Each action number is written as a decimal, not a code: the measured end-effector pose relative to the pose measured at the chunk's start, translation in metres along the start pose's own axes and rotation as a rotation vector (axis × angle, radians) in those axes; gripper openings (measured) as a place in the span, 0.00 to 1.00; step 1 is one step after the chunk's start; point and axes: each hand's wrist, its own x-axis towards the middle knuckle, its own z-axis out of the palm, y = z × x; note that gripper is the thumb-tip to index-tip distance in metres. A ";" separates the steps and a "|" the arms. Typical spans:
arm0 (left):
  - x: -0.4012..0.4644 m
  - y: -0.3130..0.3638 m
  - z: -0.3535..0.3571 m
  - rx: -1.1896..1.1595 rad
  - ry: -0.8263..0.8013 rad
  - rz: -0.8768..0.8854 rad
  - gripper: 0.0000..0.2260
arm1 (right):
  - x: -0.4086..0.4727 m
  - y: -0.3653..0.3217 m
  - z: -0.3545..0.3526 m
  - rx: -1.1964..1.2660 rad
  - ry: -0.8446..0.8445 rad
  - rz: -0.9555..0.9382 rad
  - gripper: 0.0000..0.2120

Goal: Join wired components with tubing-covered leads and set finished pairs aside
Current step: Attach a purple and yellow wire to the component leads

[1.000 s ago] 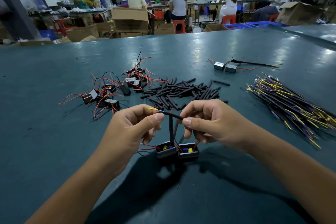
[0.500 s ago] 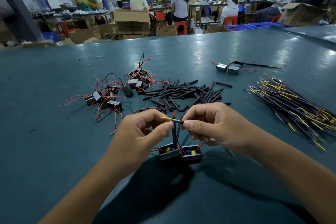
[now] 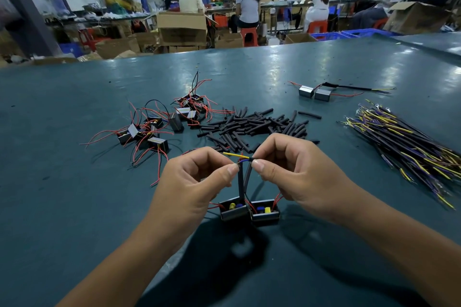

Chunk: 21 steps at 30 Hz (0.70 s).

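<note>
Both hands are raised just above the green table point(image 3: 74, 207), close together, with fingers curled. The left hand point(image 3: 197, 182) pinches the wire ends between thumb and forefinger at the point where a yellow wire point(image 3: 234, 155) and a blue wire meet. The right hand point(image 3: 289, 169) pinches the same junction from the other side, its thumb tip almost touching the left thumb tip.

Two lengths of black tubing point(image 3: 243, 179) run down from the pinch point, side by side, to two small black boxes point(image 3: 249, 210). The boxes hang or rest just below the hands, touching each other; contact with the table cannot be confirmed. Each box shows a yellow part and a blue part in its open top, and thin red wires leave both boxes.

Farther back on the table:
- A loose pile of cut black tubing pieces point(image 3: 257, 124), directly beyond the hands.
- A scatter of unjoined boxes with red and black wires point(image 3: 162, 124), to the left of the pile.
- A bundle of yellow, purple and black leads point(image 3: 404, 142), at the right.
- One joined pair point(image 3: 315, 93) with a long black-sleeved lead, well apart at the rear right.

Beyond the table edge, seated people and cardboard boxes point(image 3: 182, 28) are visible.
</note>
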 end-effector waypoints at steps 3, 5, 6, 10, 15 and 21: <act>0.000 0.001 0.001 -0.026 0.005 -0.007 0.05 | 0.000 0.000 0.001 0.056 -0.018 0.003 0.03; 0.000 0.000 0.002 -0.091 0.006 -0.061 0.07 | -0.001 0.001 0.002 0.111 -0.048 0.026 0.03; 0.000 0.000 0.002 -0.127 0.001 -0.097 0.08 | -0.001 0.001 0.002 0.132 -0.061 0.039 0.03; 0.002 0.000 0.001 -0.258 -0.049 -0.240 0.07 | 0.000 0.000 0.002 0.146 -0.080 0.043 0.03; 0.002 0.004 0.001 -0.407 -0.101 -0.411 0.04 | -0.001 0.000 0.004 0.112 -0.118 0.026 0.04; -0.001 0.011 0.004 -0.489 -0.144 -0.479 0.08 | -0.001 -0.001 0.004 -0.009 -0.156 -0.019 0.04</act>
